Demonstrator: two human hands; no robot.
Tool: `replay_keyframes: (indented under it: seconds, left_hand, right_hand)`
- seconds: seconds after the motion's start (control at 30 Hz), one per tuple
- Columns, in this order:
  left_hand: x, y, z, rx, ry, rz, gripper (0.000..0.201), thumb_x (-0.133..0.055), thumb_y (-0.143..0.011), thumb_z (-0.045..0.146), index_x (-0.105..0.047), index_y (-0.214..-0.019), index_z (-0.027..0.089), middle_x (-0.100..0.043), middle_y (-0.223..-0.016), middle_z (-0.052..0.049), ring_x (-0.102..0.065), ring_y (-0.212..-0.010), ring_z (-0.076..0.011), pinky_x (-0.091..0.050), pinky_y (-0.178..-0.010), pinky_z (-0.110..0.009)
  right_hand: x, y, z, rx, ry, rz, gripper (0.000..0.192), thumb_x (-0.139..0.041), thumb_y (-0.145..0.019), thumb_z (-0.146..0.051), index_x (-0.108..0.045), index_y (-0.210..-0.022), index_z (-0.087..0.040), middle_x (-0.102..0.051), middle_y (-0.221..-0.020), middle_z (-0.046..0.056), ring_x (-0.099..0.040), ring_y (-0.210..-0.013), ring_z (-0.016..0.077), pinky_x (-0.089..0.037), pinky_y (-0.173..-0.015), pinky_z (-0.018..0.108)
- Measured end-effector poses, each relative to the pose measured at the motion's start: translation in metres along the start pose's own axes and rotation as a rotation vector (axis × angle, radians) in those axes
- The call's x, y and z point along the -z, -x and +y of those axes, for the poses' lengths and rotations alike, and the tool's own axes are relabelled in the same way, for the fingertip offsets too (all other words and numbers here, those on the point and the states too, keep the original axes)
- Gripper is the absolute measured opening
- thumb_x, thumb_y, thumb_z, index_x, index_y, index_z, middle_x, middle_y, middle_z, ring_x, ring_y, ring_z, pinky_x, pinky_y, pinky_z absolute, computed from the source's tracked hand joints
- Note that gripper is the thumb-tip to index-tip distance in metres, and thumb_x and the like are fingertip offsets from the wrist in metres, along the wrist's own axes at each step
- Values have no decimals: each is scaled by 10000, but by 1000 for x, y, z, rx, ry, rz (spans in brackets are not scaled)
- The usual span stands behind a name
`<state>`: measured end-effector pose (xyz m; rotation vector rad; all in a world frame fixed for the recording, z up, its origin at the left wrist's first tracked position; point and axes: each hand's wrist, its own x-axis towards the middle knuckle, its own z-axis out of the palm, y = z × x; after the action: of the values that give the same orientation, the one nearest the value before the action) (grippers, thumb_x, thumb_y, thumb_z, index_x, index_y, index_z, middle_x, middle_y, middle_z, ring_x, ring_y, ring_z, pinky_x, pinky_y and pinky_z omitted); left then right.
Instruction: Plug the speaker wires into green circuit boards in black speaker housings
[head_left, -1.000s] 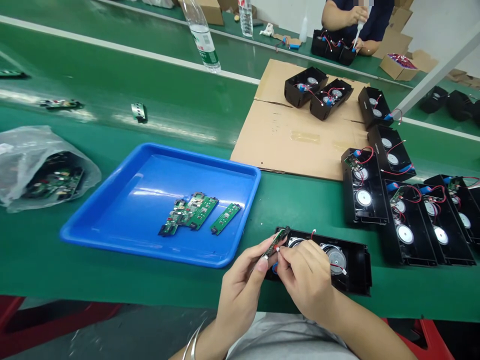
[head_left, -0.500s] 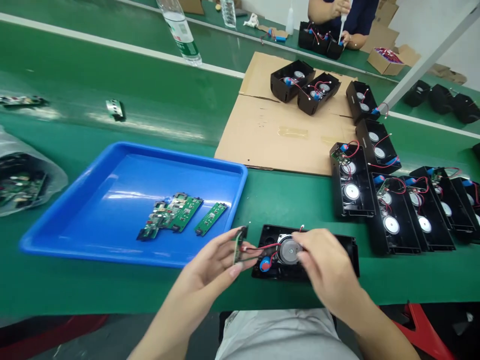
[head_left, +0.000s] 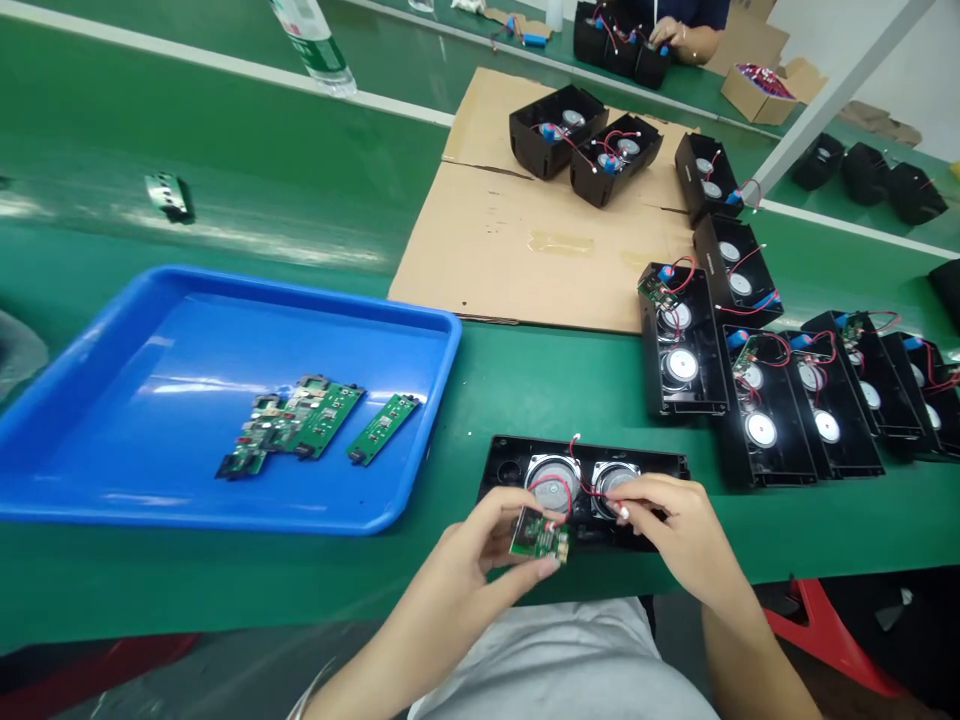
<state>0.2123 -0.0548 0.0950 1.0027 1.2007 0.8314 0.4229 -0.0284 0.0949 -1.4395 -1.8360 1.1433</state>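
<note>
My left hand [head_left: 491, 560] grips a small green circuit board [head_left: 541, 535] by its edges, with a red wire running from it. Just beneath lies a black speaker housing [head_left: 501, 452] with two round speakers [head_left: 553, 484] in it. My right hand [head_left: 671, 520] pinches a thin red-and-black wire with a white connector [head_left: 621, 511] over the right-hand speaker. The blue cylinder seen earlier in this housing is hidden behind my left hand. To the left, a blue tray [head_left: 187, 500] holds several green circuit boards [head_left: 382, 428].
Several black speaker housings [head_left: 684, 340] with wires and speakers stand at the right. Two more [head_left: 559, 130] rest on a cardboard sheet [head_left: 517, 240]. A loose board [head_left: 166, 193] and a water bottle [head_left: 319, 45] are further back. Across the bench, a co-worker's hand [head_left: 667, 33] touches other housings.
My left hand has moved right with the circuit board and turned its face into view. My right hand now pinches the connector wire above the right speaker. The camera view has shifted.
</note>
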Motion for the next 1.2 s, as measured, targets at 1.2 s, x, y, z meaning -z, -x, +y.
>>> replay_keyframes:
  seconds: [1.2]
  left_hand:
    - [-23,-11,-8,-90,-166,221,241,-606,-770,245,-615,-1011,239,-746,-754,6,-723,-650,-193,-575,-580,-232]
  right_hand:
    - [-26,-8,4,618,638,96,282,-365,-946,-86,-606,-803,-114,-539,-656,27,-435,-600,145,-339,-542,276]
